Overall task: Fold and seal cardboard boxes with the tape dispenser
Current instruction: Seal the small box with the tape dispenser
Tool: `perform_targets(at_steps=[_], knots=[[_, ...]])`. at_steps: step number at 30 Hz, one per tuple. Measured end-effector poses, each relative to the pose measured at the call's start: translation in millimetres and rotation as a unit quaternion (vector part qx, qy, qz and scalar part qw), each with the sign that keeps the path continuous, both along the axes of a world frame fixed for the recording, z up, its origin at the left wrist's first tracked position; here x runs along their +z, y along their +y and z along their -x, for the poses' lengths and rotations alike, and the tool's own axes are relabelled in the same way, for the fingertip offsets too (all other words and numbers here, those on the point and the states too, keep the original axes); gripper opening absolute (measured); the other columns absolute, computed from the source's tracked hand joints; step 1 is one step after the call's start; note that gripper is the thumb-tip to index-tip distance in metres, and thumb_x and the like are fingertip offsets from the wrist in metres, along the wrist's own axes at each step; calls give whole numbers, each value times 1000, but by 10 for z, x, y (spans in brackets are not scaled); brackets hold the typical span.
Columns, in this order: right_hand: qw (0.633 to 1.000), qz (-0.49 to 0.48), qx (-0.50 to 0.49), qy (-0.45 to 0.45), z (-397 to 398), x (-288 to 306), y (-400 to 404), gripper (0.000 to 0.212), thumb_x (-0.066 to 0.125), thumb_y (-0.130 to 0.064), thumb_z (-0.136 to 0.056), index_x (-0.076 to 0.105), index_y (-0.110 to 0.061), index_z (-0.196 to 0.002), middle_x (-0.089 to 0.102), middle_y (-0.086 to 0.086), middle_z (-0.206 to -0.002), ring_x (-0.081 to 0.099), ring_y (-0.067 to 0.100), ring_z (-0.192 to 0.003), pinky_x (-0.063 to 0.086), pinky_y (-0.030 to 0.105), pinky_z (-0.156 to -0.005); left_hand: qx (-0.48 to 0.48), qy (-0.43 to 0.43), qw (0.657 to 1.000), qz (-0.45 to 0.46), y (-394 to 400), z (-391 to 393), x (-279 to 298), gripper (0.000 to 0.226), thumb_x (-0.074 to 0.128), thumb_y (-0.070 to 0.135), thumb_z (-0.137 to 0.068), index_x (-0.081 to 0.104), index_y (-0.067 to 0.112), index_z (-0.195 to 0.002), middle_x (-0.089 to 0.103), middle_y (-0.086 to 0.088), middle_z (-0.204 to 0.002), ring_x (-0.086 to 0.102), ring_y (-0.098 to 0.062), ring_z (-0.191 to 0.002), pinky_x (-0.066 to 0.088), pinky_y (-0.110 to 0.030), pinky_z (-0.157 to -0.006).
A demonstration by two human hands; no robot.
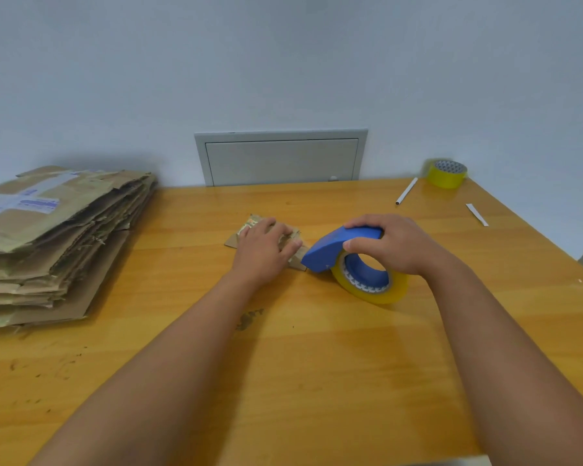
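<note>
Pressing flat, left hand (262, 250) with fingers straight on small cardboard piece (292, 242) mid-table | right hand (389, 245) gripping blue tape dispenser (344, 252), nose touching cardboard | flattened boxes (54, 237) stacked far left

Handheld plastic tape dispenser (330, 248): blue, yellow roll, white patterned core.
Spare tape roll (447, 173): yellow, patterned core.
Stack of flattened cardboard boxes (48, 243): brown, white-blue tape.
Wooden table (317, 364): honey-orange.
Wall panel (281, 158): pale grey.

Pen (406, 191), paper strip (477, 214), wall hatch (281, 161)
</note>
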State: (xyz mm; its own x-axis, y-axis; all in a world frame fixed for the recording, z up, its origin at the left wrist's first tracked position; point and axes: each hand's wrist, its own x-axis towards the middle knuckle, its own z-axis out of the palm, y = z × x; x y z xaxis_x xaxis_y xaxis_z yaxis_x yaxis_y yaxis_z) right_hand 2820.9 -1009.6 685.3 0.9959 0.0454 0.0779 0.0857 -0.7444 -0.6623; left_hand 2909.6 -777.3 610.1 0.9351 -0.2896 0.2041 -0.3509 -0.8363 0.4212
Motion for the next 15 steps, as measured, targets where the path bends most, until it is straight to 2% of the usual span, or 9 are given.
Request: perform_targets(at_steps=[8, 15], knots=[[1000, 6, -26, -10, 7, -18, 71, 32, 68, -43, -87, 68, -37, -119, 60, -14, -120, 54, 13, -108, 40, 29, -85, 6, -6, 1000, -12, -27, 13, 22, 46, 46, 57, -97, 55, 29, -133, 37, -4, -154, 29, -20, -144, 13, -43, -119], [1000, 25, -2, -3, 31, 14, 76, 34, 68, -40, -89, 67, -35, -123, 60, -13, -124, 54, 12, -110, 40, 28, -87, -2, 1, 1000, -16, 5, -13, 15, 44, 47, 57, -97, 54, 31, -132, 36, -2, -155, 29, -20, -144, 13, -44, -120]])
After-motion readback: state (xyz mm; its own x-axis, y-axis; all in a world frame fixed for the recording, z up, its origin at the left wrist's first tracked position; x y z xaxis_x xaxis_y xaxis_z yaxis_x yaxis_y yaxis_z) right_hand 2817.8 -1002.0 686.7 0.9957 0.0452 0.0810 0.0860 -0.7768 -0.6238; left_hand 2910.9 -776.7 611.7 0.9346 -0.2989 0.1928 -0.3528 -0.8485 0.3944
